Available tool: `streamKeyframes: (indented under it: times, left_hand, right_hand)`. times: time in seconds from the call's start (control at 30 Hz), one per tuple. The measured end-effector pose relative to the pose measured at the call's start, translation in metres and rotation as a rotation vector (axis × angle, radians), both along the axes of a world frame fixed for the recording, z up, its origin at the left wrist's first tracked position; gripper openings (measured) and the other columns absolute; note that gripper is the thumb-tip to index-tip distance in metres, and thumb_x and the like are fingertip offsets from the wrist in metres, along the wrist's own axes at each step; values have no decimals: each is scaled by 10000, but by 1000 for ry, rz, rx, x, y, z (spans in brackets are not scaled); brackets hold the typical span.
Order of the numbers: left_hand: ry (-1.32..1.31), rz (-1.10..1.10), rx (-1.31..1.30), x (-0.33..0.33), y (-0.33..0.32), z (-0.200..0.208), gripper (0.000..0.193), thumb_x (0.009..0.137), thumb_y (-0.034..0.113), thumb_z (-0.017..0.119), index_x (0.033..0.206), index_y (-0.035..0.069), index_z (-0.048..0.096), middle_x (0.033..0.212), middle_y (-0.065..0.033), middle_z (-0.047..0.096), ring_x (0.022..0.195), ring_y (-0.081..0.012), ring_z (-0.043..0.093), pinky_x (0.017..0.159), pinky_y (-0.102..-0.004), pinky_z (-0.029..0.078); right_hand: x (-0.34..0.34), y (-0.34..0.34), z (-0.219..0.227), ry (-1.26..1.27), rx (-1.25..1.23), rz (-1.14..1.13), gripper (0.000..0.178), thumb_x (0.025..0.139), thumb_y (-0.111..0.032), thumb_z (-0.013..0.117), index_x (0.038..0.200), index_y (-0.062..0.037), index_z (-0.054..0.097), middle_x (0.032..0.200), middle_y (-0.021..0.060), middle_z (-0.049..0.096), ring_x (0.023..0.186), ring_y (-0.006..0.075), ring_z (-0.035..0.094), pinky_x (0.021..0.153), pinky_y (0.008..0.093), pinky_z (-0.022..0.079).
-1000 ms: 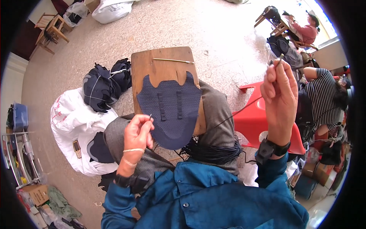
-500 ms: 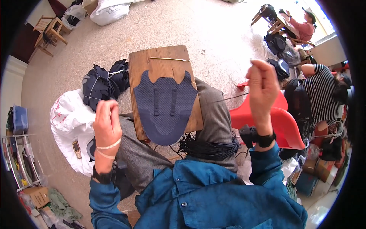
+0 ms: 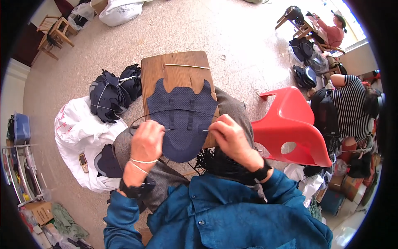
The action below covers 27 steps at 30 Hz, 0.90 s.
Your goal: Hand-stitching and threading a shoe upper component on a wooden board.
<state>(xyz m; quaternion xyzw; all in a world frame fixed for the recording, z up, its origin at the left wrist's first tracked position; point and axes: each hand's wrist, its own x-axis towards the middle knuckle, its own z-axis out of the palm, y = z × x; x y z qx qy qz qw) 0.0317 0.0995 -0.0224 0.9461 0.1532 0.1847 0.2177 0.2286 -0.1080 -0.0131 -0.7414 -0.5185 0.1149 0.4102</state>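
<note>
A navy mesh shoe upper [image 3: 181,120] lies flat on a small wooden bench [image 3: 151,66], with two dark strips of loops down its middle. Above it arcs a thin dark shoelace [image 3: 161,110], running from one hand to the other. My left hand [image 3: 147,141] pinches one end, its pale tip poking out over the upper's left side. My right hand [image 3: 231,138] pinches the other end, whose light tip points inward at the right side. Toward the bench's far end rests a slim metal hook-like tool [image 3: 186,66], touched by neither hand.
A bunch of dark laces [image 3: 224,166] hangs across my right thigh. Left of the bench are tied bundles of dark uppers [image 3: 103,97] and a white sack [image 3: 74,137] bearing a phone [image 3: 83,163]. A red plastic chair [image 3: 290,124] stands right, near a person in stripes [image 3: 350,106].
Both hands have come down and inward from wide apart to over the shoe upper. The shoelace, earlier trailing from my right hand, now spans between both hands.
</note>
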Motion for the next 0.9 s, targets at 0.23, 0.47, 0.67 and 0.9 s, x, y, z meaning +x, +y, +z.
streamKeyframes:
  times: [0.23,0.47,0.67,0.9]
  left_hand:
    - [-195,-84,-161,30,-28,-26,131,806,23,733,925,20,677,1126,-137,669,1158,-347,622,1002,-423,499]
    - [-177,-90,-133,30,-38,-40,124,811,60,729,929,54,692,1195,-102,678,1244,-321,593,1108,-510,419]
    - [-167,-89,-75,32,-45,-47,117,832,76,723,944,67,690,1240,-80,689,1251,-309,602,1132,-543,381]
    - [-168,-91,-68,34,-47,-46,105,840,68,721,932,71,672,1238,-77,703,1250,-314,615,1129,-542,380]
  right_hand:
    - [-17,24,-32,-1,-45,-53,54,889,-41,681,921,-27,639,889,156,602,861,376,637,738,459,526]
    - [-9,29,-32,-9,-119,-45,38,881,-50,665,876,-21,640,845,171,611,830,391,645,738,466,527]
    - [1,35,-26,3,-160,36,47,867,-60,658,850,-17,651,813,168,616,817,390,651,724,468,525]
    - [16,39,-24,158,-261,85,70,841,-82,662,832,-14,679,794,169,649,802,366,670,716,451,535]
